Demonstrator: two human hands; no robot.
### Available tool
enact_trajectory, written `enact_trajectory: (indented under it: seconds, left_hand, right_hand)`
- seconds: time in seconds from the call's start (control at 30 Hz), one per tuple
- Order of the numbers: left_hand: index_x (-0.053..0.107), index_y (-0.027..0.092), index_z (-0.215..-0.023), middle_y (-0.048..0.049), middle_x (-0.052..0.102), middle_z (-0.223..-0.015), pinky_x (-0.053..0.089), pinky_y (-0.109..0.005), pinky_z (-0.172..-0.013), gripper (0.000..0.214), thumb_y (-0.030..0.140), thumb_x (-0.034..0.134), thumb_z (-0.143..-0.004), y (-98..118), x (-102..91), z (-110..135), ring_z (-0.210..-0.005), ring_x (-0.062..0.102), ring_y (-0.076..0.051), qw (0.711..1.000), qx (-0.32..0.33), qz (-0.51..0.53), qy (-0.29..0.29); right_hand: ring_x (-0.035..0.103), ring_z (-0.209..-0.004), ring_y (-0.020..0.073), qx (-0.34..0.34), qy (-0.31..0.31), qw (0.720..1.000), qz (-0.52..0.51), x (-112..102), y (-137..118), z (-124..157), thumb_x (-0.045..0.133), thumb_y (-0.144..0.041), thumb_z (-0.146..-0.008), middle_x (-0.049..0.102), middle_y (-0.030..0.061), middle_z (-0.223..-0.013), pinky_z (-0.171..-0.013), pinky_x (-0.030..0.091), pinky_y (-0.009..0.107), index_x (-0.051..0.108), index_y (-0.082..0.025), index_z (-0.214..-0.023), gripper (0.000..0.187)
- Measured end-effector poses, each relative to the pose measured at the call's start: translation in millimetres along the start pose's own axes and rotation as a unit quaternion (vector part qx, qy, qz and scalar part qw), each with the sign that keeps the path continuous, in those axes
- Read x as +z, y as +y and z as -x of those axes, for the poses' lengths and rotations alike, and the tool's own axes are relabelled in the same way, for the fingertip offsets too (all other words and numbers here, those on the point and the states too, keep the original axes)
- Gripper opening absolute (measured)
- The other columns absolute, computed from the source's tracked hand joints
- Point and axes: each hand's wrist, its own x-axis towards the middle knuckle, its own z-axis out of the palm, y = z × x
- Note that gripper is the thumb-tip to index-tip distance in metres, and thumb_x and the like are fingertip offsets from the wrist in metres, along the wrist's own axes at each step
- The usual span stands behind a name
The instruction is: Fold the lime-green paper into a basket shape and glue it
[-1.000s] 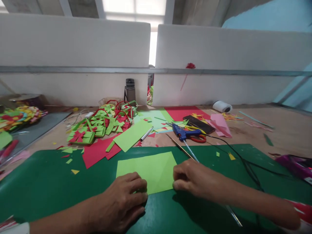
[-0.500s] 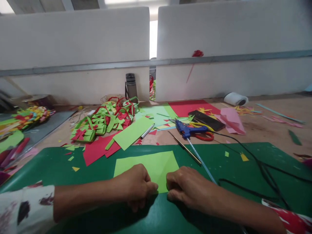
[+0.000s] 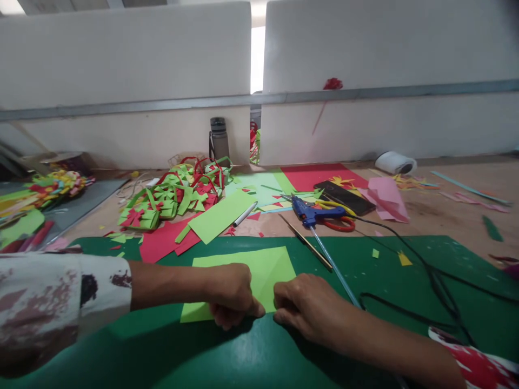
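A light green sheet of paper [image 3: 267, 270] lies on the green cutting mat [image 3: 150, 346]. Its near edge is at both my hands. My left hand [image 3: 233, 292] comes across the sheet's left part, mostly curled, with a fingertip pressing at the near edge. Just to its right, my right hand [image 3: 300, 300] is closed with thumb and bent fingers at the lower right part of the same edge. A small gap separates the two hands. The sheet's lower right corner is hidden under my right hand.
Beyond the sheet lie a blue glue gun [image 3: 312, 212] with a clear glue stick, a gold pen-like stick [image 3: 306, 243] and a white marker [image 3: 245, 214]. Small green and red paper baskets [image 3: 174, 194], a bottle [image 3: 219, 141] and a phone [image 3: 344, 198] sit further back. A black cord [image 3: 421, 256] crosses the right.
My left forearm has swung upward and further over the mat, and the left fingertip has slid slightly right along the near edge. More of the sheet's lower left corner shows. My right hand stays nearly in place.
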Motion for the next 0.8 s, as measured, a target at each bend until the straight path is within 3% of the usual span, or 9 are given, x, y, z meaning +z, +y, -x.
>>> enact_trajectory:
  seconds: [0.33, 0.8]
  left_hand:
    - [0.051, 0.015, -0.04, -0.0005, 0.05, -0.038, 0.04, -0.019, -0.036, 0.041, 0.03, 0.054, -0.078, -37, -0.8, 22, -0.032, 0.046, -0.01, 0.999, -0.033, 0.009, 0.041]
    - [0.048, 0.017, -0.041, 0.0006, 0.047, -0.036, 0.038, -0.02, -0.036, 0.037, 0.036, 0.056, -0.072, -95, 3.7, 51, -0.03, 0.042, -0.01, 0.991, -0.057, 0.052, 0.106]
  right_hand:
    - [0.057, -0.064, 0.0161, 0.029, -0.009, 0.999, 0.013, -1, -3, -1, 0.059, -0.025, -0.075, 0.068, 0.0039, -0.068, -0.053, 0.024, 0.025, 0.063, -0.02, -0.07, 0.009]
    - [0.041, -0.052, 0.0107, 0.024, -0.005, 1.0, -0.014, 4, 2, -1, 0.057, -0.024, -0.075, 0.055, -0.002, -0.056, -0.052, 0.022, 0.025, 0.056, -0.019, -0.063, 0.013]
